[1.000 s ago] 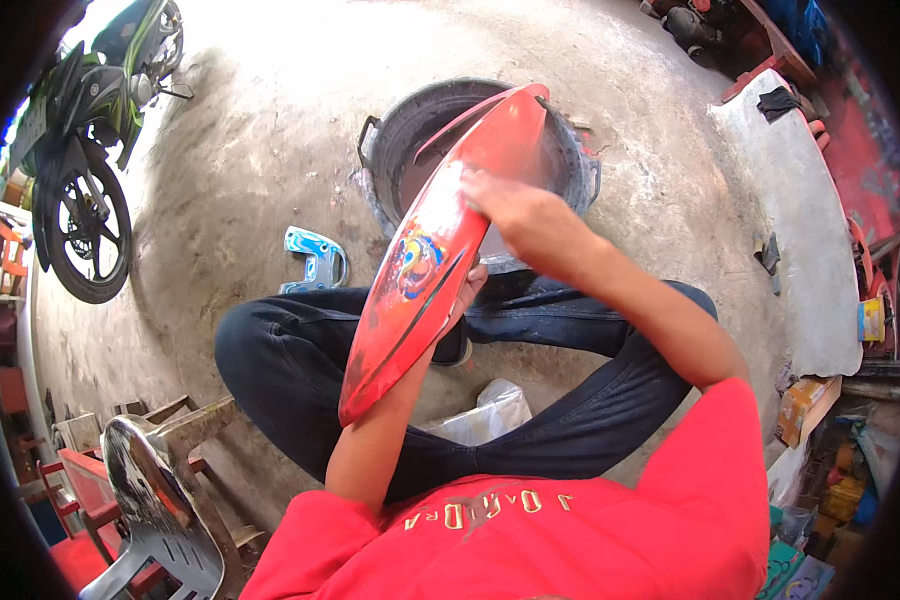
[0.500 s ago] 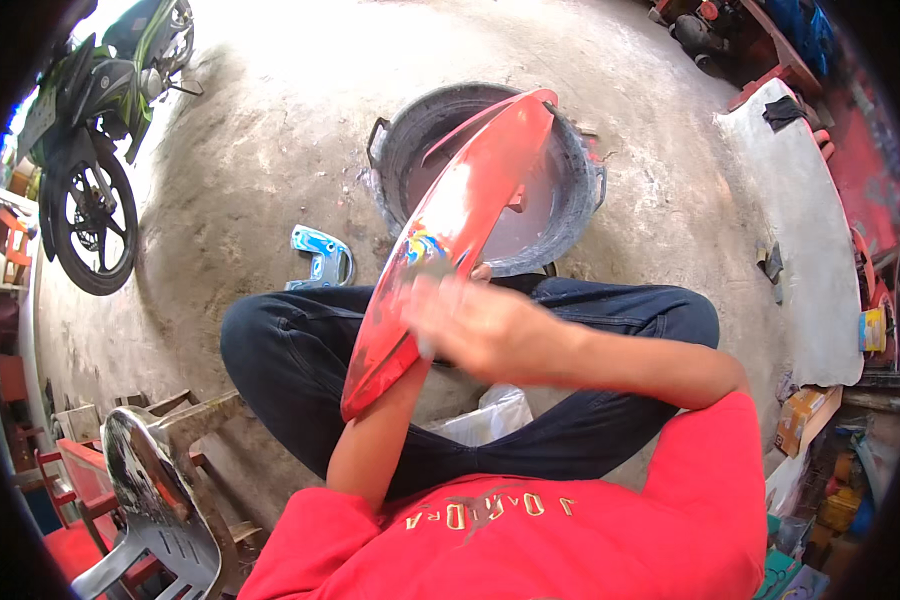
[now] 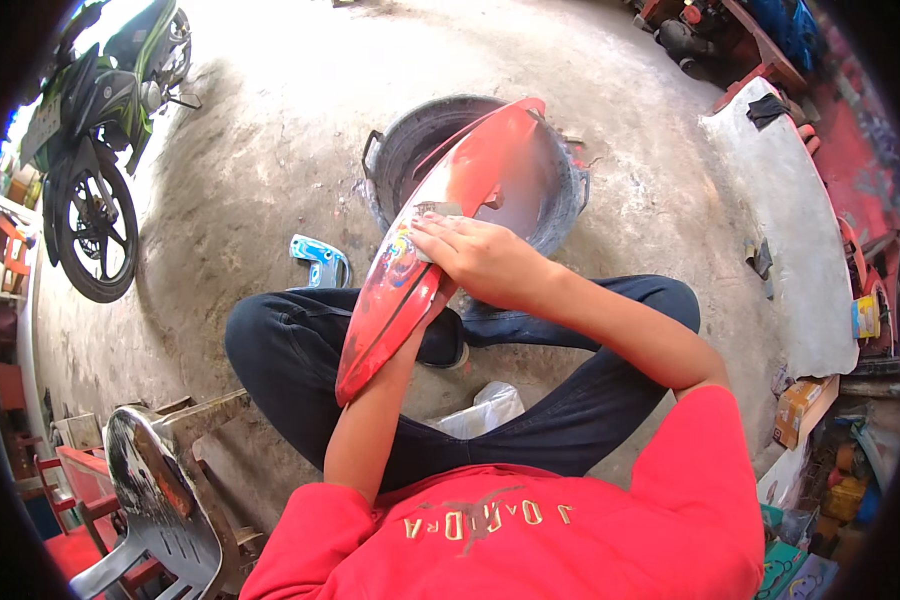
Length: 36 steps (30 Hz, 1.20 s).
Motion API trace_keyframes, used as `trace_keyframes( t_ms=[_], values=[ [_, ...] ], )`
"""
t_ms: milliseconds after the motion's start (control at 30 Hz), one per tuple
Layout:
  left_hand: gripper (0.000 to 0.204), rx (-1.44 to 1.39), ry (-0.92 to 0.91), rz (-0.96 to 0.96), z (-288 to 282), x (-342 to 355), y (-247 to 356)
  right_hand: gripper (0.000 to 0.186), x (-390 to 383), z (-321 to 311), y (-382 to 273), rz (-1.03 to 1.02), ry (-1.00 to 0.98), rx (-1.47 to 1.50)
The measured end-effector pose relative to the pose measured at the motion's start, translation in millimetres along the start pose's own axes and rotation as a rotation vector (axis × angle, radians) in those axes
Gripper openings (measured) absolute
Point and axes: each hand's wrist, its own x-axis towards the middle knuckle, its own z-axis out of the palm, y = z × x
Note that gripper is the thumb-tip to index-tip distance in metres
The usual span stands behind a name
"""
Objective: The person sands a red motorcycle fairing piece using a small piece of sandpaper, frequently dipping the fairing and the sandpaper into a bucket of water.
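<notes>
A long, glossy red panel [image 3: 460,165], looking like a motorcycle body panel, slants from my left forearm out over the basin. It bears a colourful decal and dark scuffs. My left hand [image 3: 438,300] grips it from underneath, mostly hidden by the panel. On its upper face my right hand [image 3: 482,256] presses a small grey sheet that looks like sandpaper [image 3: 436,209], fingers bent over it beside the decal. Beneath the panel's far end stands a dark round basin [image 3: 395,150] with side handles, holding cloudy liquid.
A blue-and-white curved part [image 3: 320,262] lies on the concrete floor left of the basin. Clear plastic [image 3: 495,408] sits between my legs. A motorcycle [image 3: 95,200] is parked at the far left, a grey chair [image 3: 160,490] stands near left, and a pale slab [image 3: 795,230] lies right.
My right hand has moved up along the panel, away from me, and now shows less blur. The panel's far end has dropped slightly in the picture; my left hand still supports it.
</notes>
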Motion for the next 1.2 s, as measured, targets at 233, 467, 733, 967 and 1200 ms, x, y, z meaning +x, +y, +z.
trace_keyframes(
  t_ms=[233,467,733,967,1200],
  values=[
    [0.027,0.046,0.228,-0.037,78.3,1.8,-5.8,0.042,5.9,-8.5,13.0,0.304,-0.102,0.183],
    [0.022,-0.12,0.266,-0.035,101.6,-4.2,-18.3,0.043,1.3,-10.7,15.2,0.246,0.048,-0.022],
    [0.03,-0.194,0.066,-0.114,88.0,-4.8,-15.2,0.043,-0.5,-7.4,19.1,0.301,-0.076,0.06],
    [0.028,0.205,0.158,0.137,33.7,1.9,-22.6,0.043,6.7,-9.2,10.2,0.072,-0.083,0.213],
    [0.042,-0.074,-0.419,-0.193,35.7,9.3,-6.1,0.04,6.4,-11.2,11.1,0.178,-0.237,0.202]
  ],
)
